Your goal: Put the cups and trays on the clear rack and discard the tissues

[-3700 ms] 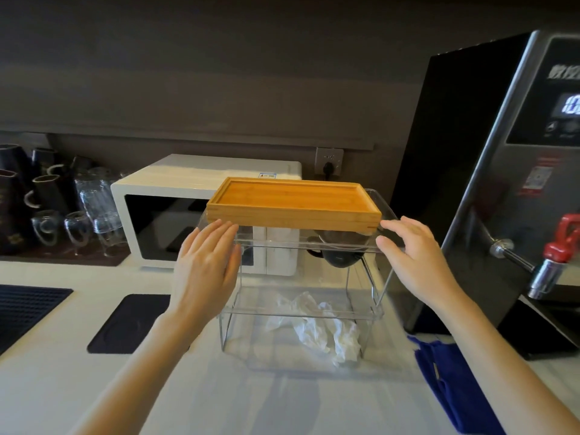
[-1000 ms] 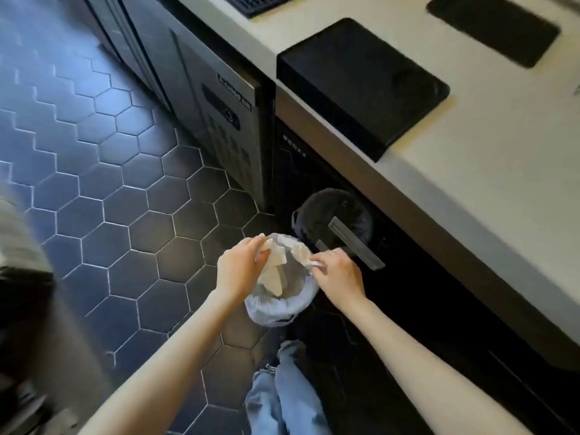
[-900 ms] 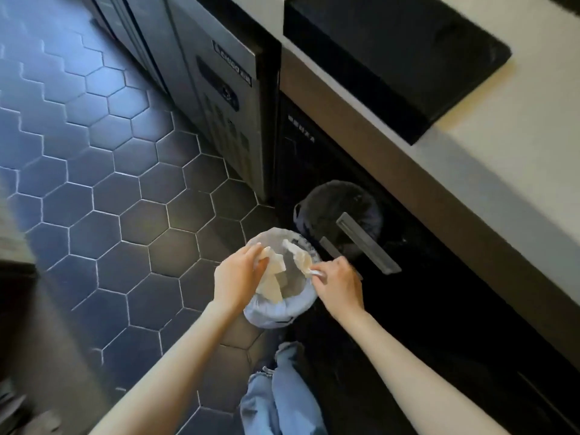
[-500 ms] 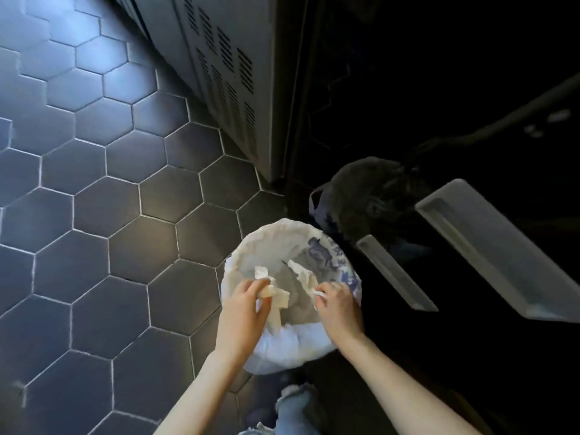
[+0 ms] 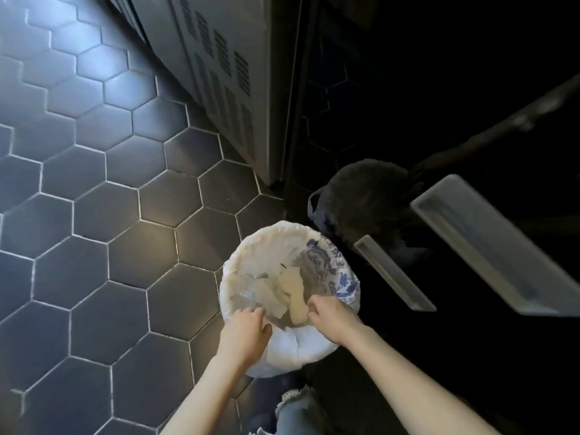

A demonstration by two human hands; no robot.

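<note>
Several crumpled pale tissues (image 5: 290, 295) lie inside a round bin (image 5: 251, 265) lined with a white bag that stands on the floor. Both my hands hover over the bin's near rim. My left hand (image 5: 246, 329) is at the rim's left side with loosely curled fingers and nothing visible in them. My right hand (image 5: 332, 318) is at the right side, its fingertips next to the edge of one tissue; whether they still pinch it is unclear. The rack, cups and trays are out of view.
Dark hexagonal floor tiles (image 5: 119, 233) spread to the left. A grey vented cabinet (image 5: 226, 73) stands behind the bin. A dark bin (image 5: 364, 199) sits at the back right under the counter, beside two pale handle bars (image 5: 392, 274). My jeans leg (image 5: 295, 412) is below.
The tissues, held up in both hands half a second ago, are now lower, inside the bin. Both hands have dropped towards the near rim. The view has moved closer to the bin.
</note>
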